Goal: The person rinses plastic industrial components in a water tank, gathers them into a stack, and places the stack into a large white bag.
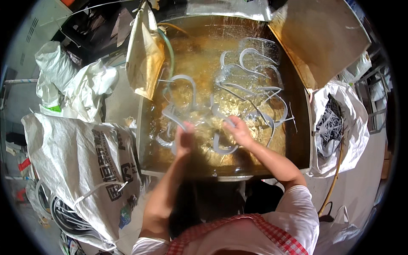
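My left hand (184,140) is closed on one end of a grey curved plastic strip (171,116), over the near-left part of a metal tank (310,140) of shallow, yellowish water. Across from it, my right hand (239,132) pinches another grey plastic strip (218,110), which bends up and away to the left. Between the hands the water is rippled and splashing. A hook-shaped grey strip (225,149) lies just below my right hand. Beyond my left hand an arched strip (191,83) stands in the water. Several bent strips (250,63) lie tangled on the right side.
A green hose (170,49) runs into the tank at the far left. Stained panels (146,55) (321,40) flank its far corners. A large white woven sack (76,157) stands at left; another open sack (355,131) with grey scraps stands at right. Water falls at the far edge.
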The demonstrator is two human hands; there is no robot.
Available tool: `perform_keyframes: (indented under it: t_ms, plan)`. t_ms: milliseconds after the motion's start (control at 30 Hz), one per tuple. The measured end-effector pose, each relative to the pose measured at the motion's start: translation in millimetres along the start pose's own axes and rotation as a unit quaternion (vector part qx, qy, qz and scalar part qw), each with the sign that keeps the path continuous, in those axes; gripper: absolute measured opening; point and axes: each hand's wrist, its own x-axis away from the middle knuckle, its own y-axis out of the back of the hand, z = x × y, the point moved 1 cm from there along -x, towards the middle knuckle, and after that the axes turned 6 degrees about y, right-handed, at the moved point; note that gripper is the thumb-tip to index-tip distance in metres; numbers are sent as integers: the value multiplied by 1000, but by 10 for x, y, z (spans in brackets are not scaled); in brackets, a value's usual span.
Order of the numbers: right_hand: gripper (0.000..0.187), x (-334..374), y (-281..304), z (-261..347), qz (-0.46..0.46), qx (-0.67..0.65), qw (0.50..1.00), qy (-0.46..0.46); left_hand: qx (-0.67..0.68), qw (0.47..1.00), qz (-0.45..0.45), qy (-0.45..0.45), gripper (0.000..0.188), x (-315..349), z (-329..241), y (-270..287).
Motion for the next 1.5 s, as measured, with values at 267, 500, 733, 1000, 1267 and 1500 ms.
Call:
perform_keyframes:
  t_ms: [267, 500, 733, 1000, 1267, 1500]
  plan:
    - [39, 98, -344, 465, 125, -487, 826, -253, -212, 955, 118, -171, 28, 581, 47, -344]
    - [47, -349, -180, -764, -32, -148, 953, -263, -362, 922, 129, -55, 23, 622, 109, -260]
    - [48, -631, -733, -1099, 69, -542, 753, -367, -433, 888, 157, -2, 23, 675, -473, -82]
    - [18, -952, -1016, -1036, -49, -705, 672, -222, -306, 952, -10, -26, 22, 392, -464, 369]
    - [17, -742, -621, -294, 122, -253, 955, -99, -389, 921, -30, 17, 28, 425, -591, 476]
    - [12, -553, -362, 130, 143, 97, 985, 15, -556, 823, -57, -98, 30, 478, -387, 473]
